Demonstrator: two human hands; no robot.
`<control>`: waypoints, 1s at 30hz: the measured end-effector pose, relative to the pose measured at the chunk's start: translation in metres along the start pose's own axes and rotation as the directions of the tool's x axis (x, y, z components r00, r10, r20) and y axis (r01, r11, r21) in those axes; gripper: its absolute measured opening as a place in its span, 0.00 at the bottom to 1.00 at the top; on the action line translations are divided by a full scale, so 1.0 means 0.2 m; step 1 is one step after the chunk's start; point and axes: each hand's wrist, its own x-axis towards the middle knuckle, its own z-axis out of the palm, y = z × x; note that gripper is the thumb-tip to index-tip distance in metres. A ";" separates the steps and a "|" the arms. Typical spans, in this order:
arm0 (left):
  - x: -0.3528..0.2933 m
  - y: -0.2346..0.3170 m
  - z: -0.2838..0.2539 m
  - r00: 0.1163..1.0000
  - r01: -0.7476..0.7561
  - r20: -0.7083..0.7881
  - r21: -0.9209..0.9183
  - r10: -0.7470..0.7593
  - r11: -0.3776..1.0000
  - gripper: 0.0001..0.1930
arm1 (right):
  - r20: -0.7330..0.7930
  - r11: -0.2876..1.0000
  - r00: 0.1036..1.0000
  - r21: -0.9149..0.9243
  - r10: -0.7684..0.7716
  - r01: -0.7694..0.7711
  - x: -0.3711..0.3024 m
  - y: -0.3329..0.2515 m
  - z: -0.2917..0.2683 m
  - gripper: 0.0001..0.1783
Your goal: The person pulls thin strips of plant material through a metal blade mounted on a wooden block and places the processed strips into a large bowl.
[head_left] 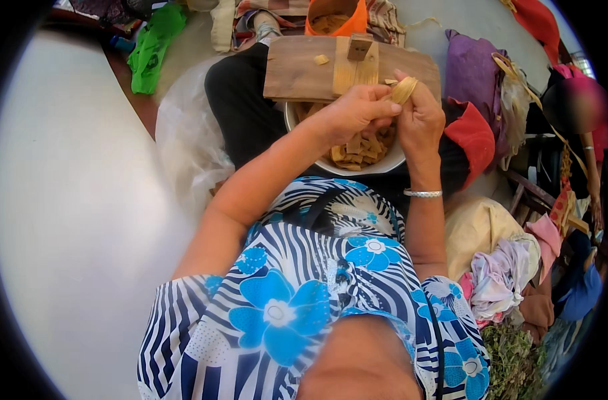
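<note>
Left hand (359, 112), right hand (422, 120) together above bowl (392, 163), both nearly closed, pinching curled tan strip (403, 91).

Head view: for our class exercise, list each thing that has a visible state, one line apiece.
Left hand, closed on the strip
Right hand, closed on the same strip
Strip, bent into a curve
Wooden board, bearing a small pale piece
White bowl, holding many tan pieces, partly hidden
Orange container, open, with brown contents
Bracelet, around the right wrist
Green plastic, crumpled
</note>
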 end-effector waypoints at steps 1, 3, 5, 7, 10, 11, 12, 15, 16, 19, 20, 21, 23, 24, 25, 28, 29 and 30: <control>0.00 -0.02 -0.02 0.999 0.023 0.031 -0.039 -0.022 0.999 0.06 | 0.017 0.999 1.000 0.029 -0.016 0.015 0.00 0.01 0.00 0.15; 0.01 -0.06 -0.05 0.992 0.110 0.065 -0.087 -0.105 0.990 0.05 | 0.128 0.978 0.986 0.169 0.104 -0.125 0.00 0.01 -0.01 0.15; 0.00 -0.09 -0.07 0.982 0.176 0.087 -0.106 -0.167 0.979 0.06 | 0.195 0.954 0.967 0.222 0.162 -0.204 -0.01 0.00 -0.01 0.14; -0.01 -0.09 -0.09 0.973 0.215 0.102 -0.087 -0.206 0.973 0.07 | 0.199 0.959 0.966 0.201 0.163 -0.203 -0.01 0.00 -0.01 0.12; -0.07 -0.11 -0.07 0.991 0.133 -0.053 0.284 -0.123 0.950 0.07 | 0.198 0.986 0.979 -0.163 0.051 -0.019 -0.10 0.08 -0.02 0.07; -0.09 -0.14 -0.06 0.991 0.033 -0.124 0.527 0.039 0.849 0.06 | 0.232 0.981 0.967 -0.183 0.110 -0.068 -0.14 0.09 -0.02 0.07; -0.11 -0.16 -0.05 0.966 -0.035 -0.147 0.737 0.211 0.675 0.05 | 0.263 0.972 0.950 -0.205 0.171 -0.118 -0.16 0.07 -0.03 0.07; -0.16 -0.21 -0.02 0.895 -0.101 -0.040 0.952 0.444 0.289 0.03 | 0.401 0.874 0.795 -0.028 0.455 -0.485 -0.25 0.06 -0.04 0.12; -0.17 -0.22 0.00 0.881 -0.118 0.006 0.971 0.472 0.208 0.04 | 0.466 0.775 0.703 0.057 0.537 -0.630 -0.28 0.07 -0.04 0.14; -0.19 -0.21 0.04 0.809 -0.196 0.084 0.971 0.581 0.133 0.06 | 0.610 0.506 0.569 0.298 0.552 -0.810 -0.38 0.14 -0.04 0.16; -0.18 -0.21 0.05 0.798 -0.210 0.083 0.966 0.597 0.147 0.07 | 0.622 0.398 0.543 0.371 0.565 -0.839 -0.40 0.15 -0.05 0.16; -0.17 -0.22 0.05 0.789 -0.214 0.071 0.963 0.610 0.164 0.08 | 0.643 0.277 0.510 0.434 0.571 -0.857 -0.39 0.11 -0.04 0.16; -0.17 -0.27 0.03 0.777 -0.223 0.041 0.951 0.628 0.213 0.10 | 0.705 0.034 0.460 0.528 0.540 -0.848 -0.39 0.06 -0.02 0.17; -0.15 -0.29 0.02 0.770 -0.235 0.028 0.941 0.637 0.242 0.11 | 0.738 -0.081 0.451 0.560 0.502 -0.825 -0.38 0.06 -0.02 0.18; -0.15 -0.31 0.01 0.762 -0.246 0.014 0.931 0.647 0.270 0.12 | 0.766 -0.195 0.446 0.579 0.462 -0.792 -0.38 0.05 -0.02 0.18; -0.20 -0.30 0.03 0.845 -0.248 -0.062 0.835 0.532 0.491 0.12 | 0.684 -0.002 0.534 0.617 0.498 -0.787 -0.39 0.05 0.00 0.15; -0.21 -0.27 0.04 0.875 -0.235 -0.077 0.797 0.479 0.556 0.12 | 0.641 0.097 0.568 0.615 0.516 -0.783 -0.39 0.04 0.01 0.15; -0.22 -0.25 0.04 0.875 -0.201 -0.094 0.823 0.475 0.532 0.12 | 0.577 0.217 0.581 0.577 0.573 -0.787 -0.38 0.02 0.02 0.12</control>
